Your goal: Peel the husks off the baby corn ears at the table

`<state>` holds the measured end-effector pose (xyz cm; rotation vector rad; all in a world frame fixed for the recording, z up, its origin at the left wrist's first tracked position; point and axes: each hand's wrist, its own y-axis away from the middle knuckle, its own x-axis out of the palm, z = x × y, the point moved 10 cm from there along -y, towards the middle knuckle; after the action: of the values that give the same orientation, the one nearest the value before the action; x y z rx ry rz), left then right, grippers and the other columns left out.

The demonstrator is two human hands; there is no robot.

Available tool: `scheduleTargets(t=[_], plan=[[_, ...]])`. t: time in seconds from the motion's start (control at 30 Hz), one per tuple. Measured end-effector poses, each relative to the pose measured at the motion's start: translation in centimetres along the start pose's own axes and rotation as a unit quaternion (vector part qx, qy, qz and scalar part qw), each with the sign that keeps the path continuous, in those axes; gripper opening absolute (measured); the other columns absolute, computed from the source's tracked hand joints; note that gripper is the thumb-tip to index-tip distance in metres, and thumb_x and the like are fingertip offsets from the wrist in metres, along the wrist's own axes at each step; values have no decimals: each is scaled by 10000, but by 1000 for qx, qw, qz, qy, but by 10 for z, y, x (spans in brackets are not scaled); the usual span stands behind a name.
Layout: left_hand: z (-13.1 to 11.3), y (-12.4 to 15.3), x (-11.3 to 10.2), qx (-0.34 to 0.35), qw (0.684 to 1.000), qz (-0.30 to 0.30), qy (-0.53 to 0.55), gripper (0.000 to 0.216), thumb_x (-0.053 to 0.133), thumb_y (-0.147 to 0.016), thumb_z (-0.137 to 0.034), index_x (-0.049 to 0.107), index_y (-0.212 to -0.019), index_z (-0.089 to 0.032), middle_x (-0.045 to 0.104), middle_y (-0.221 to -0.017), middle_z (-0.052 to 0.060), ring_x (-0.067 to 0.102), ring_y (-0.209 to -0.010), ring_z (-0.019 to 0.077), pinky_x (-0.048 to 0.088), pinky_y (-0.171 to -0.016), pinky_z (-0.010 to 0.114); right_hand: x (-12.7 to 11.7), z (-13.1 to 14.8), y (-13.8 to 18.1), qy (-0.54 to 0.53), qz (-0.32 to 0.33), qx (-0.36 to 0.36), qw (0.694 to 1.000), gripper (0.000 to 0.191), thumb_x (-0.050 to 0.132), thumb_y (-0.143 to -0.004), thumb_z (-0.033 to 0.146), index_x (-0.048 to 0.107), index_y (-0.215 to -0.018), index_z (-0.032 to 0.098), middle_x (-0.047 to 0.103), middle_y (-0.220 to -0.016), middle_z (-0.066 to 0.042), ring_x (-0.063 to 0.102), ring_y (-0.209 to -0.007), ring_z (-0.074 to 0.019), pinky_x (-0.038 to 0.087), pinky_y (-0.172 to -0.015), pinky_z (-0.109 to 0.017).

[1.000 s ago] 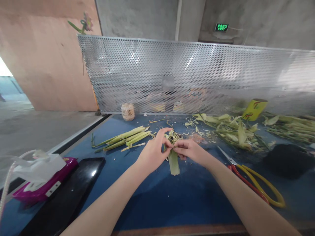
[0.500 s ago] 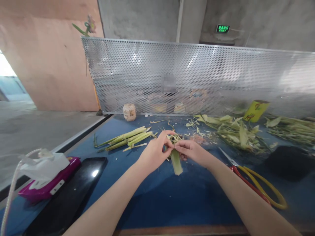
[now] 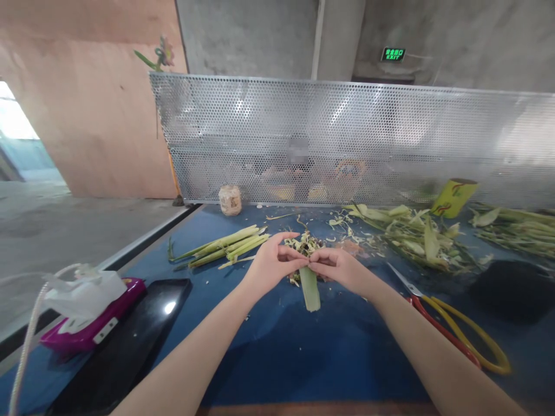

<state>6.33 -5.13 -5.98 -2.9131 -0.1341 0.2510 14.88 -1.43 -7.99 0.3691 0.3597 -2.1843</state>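
Observation:
Between my two hands hangs a flat, pale green piece of plant stalk [image 3: 310, 292], its wide end pointing down toward me. The fingertips of my left hand [image 3: 276, 261] pinch its upper end, and my right hand [image 3: 342, 267] pinches it right beside them, the tips nearly touching. What is exactly between the fingertips is too small to make out. Just behind the hands lies a heap of small plant scraps [image 3: 306, 242], partly hidden by the fingers. Several longer cut stalks [image 3: 225, 245] rest left of my left hand. Scissors [image 3: 418, 294] with red and yellow handles lie right of my right forearm.
A perforated metal panel [image 3: 260, 133] closes off the back of the blue table [image 3: 260, 370]. Leaf piles [image 3: 427, 237] and a yellow cylinder [image 3: 454, 197] stand at right. On the left are a black tray [image 3: 143, 329], a magenta box [image 3: 93, 332] and a whitish lump [image 3: 229, 200].
Both hands stay at about the same place on the stalk piece. The left thumb has straightened and the fingers have opened out slightly. The whole view has shifted a little.

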Motion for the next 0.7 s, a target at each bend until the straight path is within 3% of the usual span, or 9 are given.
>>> scheduleTargets(t=[0.1,0.27,0.4,0.57,0.7], plan=[[3,-1,-3,-12,1000,-16,23,630,677,-602,-202,398,-1162,-129,667,-700,48,528,-497,94,425,-474,228,-4,4,0,20,-24,-22,999,193,537,-750,361,548,-728,169,484,-637,18,420,-539,-76,315,-485,-213],[5,1,-8,-24,998,-41,38,891,703,-582,-183,200,-1312,-96,669,-714,71,509,-470,83,417,-454,217,-2,5,1,28,-23,-23,999,170,525,-763,341,568,-776,177,488,-564,29,429,-473,-78,336,-470,-223],[10,1,-10,-37,998,-43,26,969,729,-553,-191,160,-1335,-125,653,-922,137,509,-485,76,420,-461,228,-7,10,1,60,-49,-49,996,127,550,-743,288,604,-747,173,576,-710,-8,514,-615,-106,403,-589,-241],[11,-1,-2,-35,999,16,-21,723,688,-602,-215,364,-1237,-96,678,-787,98,541,-531,105,425,-498,234,-9,6,0,70,-51,-48,995,128,568,-724,280,632,-732,170,613,-748,-29,559,-710,-147,429,-664,-268],[3,-1,-4,-12,997,4,-73,594,663,-609,-183,443,-1156,-106,680,-759,80,552,-537,110,423,-503,230,-12,3,-1,74,-71,-36,994,136,578,-715,294,623,-701,167,604,-696,-18,537,-637,-126,416,-607,-256]])
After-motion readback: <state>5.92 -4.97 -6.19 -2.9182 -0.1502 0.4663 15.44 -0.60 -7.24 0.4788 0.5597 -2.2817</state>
